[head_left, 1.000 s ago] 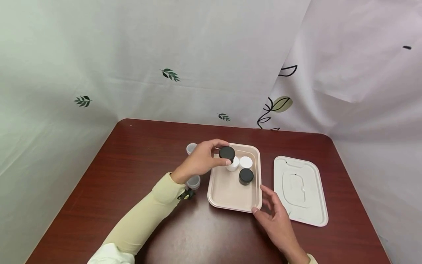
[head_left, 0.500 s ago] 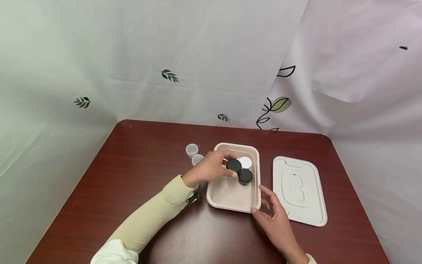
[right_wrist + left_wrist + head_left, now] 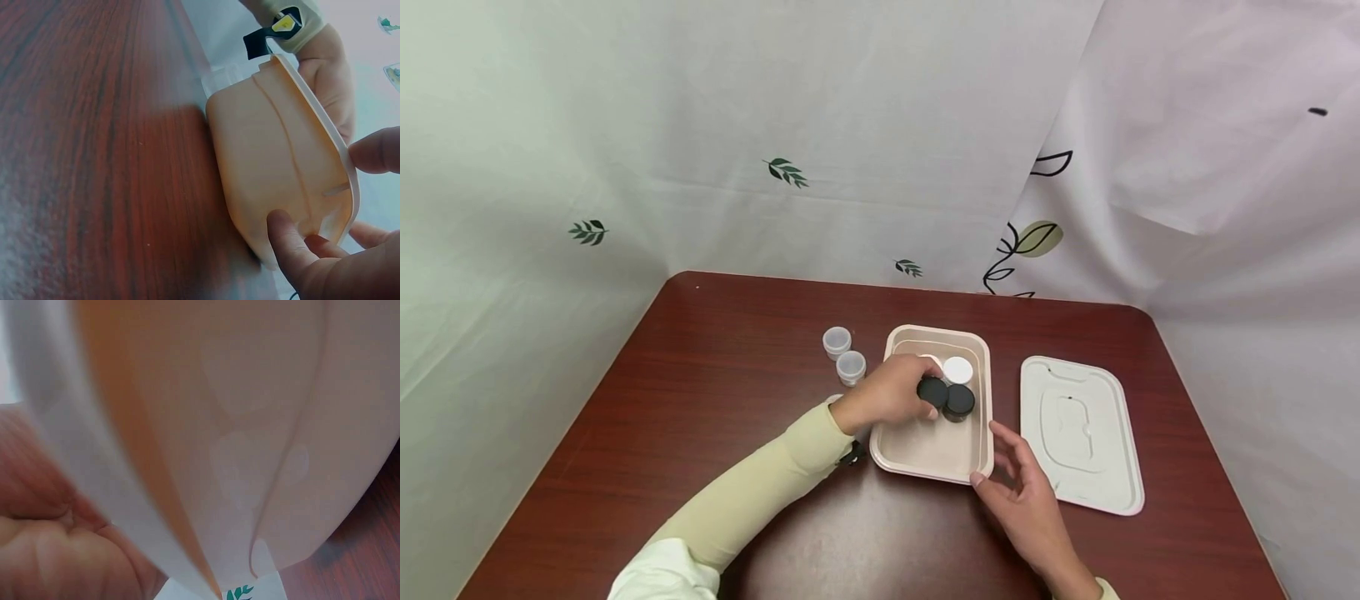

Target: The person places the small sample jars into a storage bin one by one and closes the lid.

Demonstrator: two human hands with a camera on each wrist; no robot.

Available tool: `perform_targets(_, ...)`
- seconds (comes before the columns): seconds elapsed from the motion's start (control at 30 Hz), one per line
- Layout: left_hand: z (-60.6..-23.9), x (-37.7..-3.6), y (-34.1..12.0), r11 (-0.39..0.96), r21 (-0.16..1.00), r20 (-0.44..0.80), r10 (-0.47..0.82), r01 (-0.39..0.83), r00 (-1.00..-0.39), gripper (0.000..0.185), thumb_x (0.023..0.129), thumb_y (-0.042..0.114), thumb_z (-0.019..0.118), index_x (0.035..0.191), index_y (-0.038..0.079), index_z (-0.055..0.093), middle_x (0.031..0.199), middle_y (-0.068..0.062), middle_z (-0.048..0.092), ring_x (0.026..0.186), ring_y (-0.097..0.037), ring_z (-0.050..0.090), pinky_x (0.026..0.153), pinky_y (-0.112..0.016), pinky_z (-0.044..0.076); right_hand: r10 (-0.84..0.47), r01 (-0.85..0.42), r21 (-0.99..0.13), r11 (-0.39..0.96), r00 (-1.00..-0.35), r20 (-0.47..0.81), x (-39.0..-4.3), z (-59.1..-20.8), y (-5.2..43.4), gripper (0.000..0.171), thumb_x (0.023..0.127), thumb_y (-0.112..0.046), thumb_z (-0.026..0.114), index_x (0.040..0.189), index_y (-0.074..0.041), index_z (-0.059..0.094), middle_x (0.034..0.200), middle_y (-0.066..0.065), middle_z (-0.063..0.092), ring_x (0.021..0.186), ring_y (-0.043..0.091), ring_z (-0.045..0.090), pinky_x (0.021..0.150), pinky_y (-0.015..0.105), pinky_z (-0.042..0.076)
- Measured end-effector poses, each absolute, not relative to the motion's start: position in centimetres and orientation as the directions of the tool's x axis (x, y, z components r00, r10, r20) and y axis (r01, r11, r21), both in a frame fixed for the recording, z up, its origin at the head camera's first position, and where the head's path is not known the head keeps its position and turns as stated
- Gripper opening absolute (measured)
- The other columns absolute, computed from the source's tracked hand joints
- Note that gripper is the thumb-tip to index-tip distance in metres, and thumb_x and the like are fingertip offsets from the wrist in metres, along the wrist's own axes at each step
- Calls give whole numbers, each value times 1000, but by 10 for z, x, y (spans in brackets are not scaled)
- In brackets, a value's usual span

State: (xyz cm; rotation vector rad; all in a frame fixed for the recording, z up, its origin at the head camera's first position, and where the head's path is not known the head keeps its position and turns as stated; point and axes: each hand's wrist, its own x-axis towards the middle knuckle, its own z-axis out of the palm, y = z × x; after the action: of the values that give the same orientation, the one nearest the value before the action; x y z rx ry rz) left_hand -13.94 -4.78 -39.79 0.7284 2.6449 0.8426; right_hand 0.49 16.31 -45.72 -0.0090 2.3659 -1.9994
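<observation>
left hand (image 3: 891, 393) pinching black jar (image 3: 932, 391) inside tray (image 3: 925, 450), beside two jars already in. right hand (image 3: 1026, 492) fingers loose, steadying tray corner. two clear jars (image 3: 844, 356) left of tray, lid (image 3: 1082, 433) off to right.

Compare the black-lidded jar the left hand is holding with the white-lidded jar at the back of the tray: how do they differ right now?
The black-lidded jar has a dark cap; the white-lidded jar has a white one. The left hand grips the black-lidded jar, while the white-lidded jar stands free, untouched. The black-lidded jar sits nearer the person, the white-lidded jar toward the far right corner. Both are small, round, upright and inside the beige tray.
</observation>
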Motion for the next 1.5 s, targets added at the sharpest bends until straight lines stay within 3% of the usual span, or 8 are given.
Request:
perform_targets(0.33, -401, -135, -40, 782, 480, -121, 507, 397, -853, 49, 80, 17, 93, 122, 8, 71, 117, -12, 69, 108, -22, 64, 97, -34, 54, -30, 20, -987, 160, -999, -25, 5, -458, 163, 68, 96, -1, 74, 157, -11, 43, 152, 21, 50, 130, 15, 62, 89, 25, 62)
perform_targets(0.9, -406, -128, -35, 818, 422, -134, 483, 391, -865, 23, 83, 3, 78, 101, 7, 65, 113, -15, 53, 73, -23, 59, 61, -28, 49, -30, 2, -987, 160, -1000, -7, 5, -459, 163, 68, 96, 0, 74, 157, -9, 43, 152, 22, 51, 130, 13, 62, 89, 25, 62)
perform_targets(1.5, -404, -128, -35, 821, 429, -87, 453, 377, -887, 34, 84, 5, 83, 115, 6, 66, 118, -17, 58, 83, -25, 65, 70, -32, 55, -28, -17, -989, 146, -1000, 13, 5, -460, 162, 68, 95, 4, 73, 156, -5, 43, 150, 23, 52, 126, 9, 64, 88, 25, 62)
